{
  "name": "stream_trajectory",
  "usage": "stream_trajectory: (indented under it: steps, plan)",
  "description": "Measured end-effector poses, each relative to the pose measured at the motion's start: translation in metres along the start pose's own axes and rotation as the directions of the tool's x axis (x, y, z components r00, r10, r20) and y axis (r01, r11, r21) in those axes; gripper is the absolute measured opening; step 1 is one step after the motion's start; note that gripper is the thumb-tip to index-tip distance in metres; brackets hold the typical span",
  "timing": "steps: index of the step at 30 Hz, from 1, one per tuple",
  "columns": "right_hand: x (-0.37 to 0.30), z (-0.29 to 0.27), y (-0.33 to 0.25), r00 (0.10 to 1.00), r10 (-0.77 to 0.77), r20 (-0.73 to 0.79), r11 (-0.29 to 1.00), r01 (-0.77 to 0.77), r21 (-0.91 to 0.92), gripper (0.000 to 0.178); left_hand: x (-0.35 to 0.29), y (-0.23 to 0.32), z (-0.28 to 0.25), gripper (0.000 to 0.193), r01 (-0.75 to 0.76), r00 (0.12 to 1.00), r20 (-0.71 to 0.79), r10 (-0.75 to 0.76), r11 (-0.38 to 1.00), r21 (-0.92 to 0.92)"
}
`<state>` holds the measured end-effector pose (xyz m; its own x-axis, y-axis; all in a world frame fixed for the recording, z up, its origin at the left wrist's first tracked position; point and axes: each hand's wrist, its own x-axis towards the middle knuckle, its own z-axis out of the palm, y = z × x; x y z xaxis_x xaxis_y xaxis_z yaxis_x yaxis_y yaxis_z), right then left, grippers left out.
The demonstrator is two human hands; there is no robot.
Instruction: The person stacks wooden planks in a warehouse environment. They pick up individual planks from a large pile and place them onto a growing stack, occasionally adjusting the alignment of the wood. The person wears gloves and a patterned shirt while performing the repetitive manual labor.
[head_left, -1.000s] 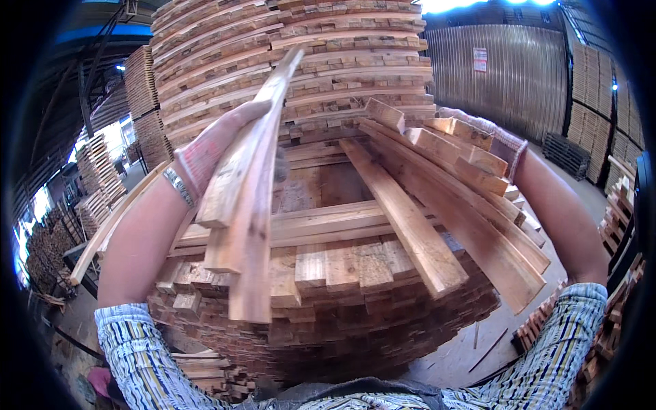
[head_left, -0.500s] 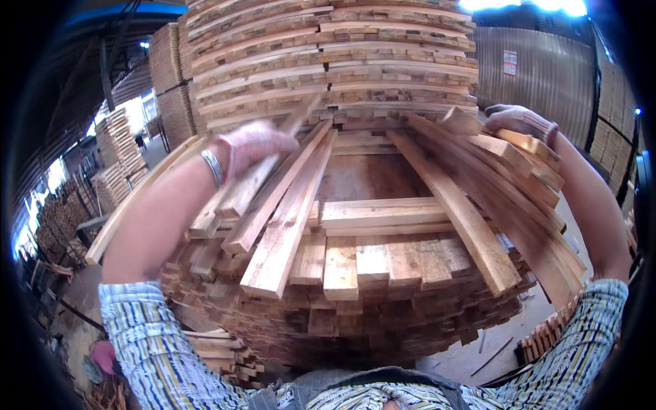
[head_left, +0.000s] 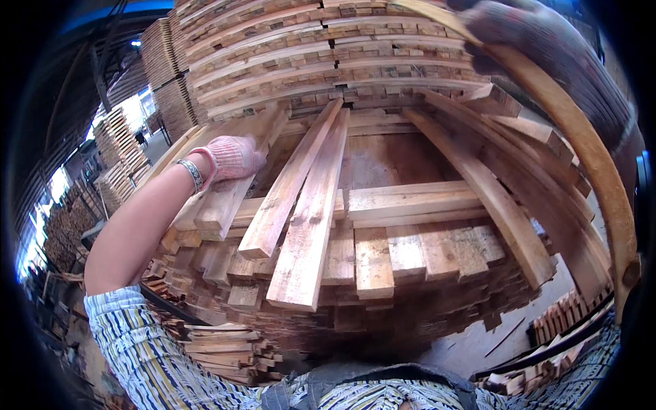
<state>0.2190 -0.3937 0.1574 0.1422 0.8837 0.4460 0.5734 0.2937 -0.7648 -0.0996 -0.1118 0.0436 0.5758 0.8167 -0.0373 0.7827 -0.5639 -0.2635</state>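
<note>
My left hand (head_left: 234, 158), in a pink knit glove, is closed over a wooden strip (head_left: 225, 205) among the timbers on the left of the stack; its fingertips are partly hidden. High at the right, my gloved right hand (head_left: 519, 31) grips another wooden strip (head_left: 581, 130). That strip is lifted close to me and looks curved, running from the top down the right side. Between my hands, two strips (head_left: 311, 219) lie lengthwise on the stack, their far ends nearly meeting. More strips (head_left: 488, 198) slant across its right side.
Under the loose strips is a stack of short timbers (head_left: 372, 263), with a crosswise piece (head_left: 413, 201) on top. Behind it rises a tall layered lumber pile (head_left: 266, 58). Cut pieces (head_left: 225, 352) lie low at left, and others (head_left: 564, 318) stand low at right.
My right hand has come up and nearer, raising a strip from the right-hand pile. My left hand has come down onto the left timbers. The view has shifted slightly.
</note>
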Motion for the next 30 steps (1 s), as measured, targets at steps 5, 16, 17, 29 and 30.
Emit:
stream_trajectory:
  steps: [5,16,17,29,30]
  plan:
    - [0.018,0.093,-0.014,0.976,0.178,0.123,0.883,-0.103,-0.458,0.043,0.001,0.01,-0.022,0.071,-0.083,0.987,0.149,0.062,0.986,0.143]
    - [0.02,0.187,0.074,0.814,0.487,0.315,0.46,0.067,-0.885,0.064,0.023,0.085,-0.015,0.11,-0.046,0.999,-0.01,0.045,0.929,-0.368]
    - [0.02,0.189,0.081,0.857,0.422,0.295,0.439,0.091,-0.894,0.057,0.018,0.084,-0.019,0.107,-0.049,0.999,-0.009,0.05,0.909,-0.414]
    - [0.016,0.141,0.077,0.938,0.305,0.164,0.613,-0.062,-0.788,0.046,0.035,0.058,-0.038,0.08,-0.059,0.993,-0.122,0.006,0.897,-0.437]
    - [0.015,0.134,0.068,0.934,0.335,0.125,0.664,-0.14,-0.735,0.046,0.035,0.055,-0.037,0.076,-0.043,0.991,-0.132,-0.009,0.922,-0.385]
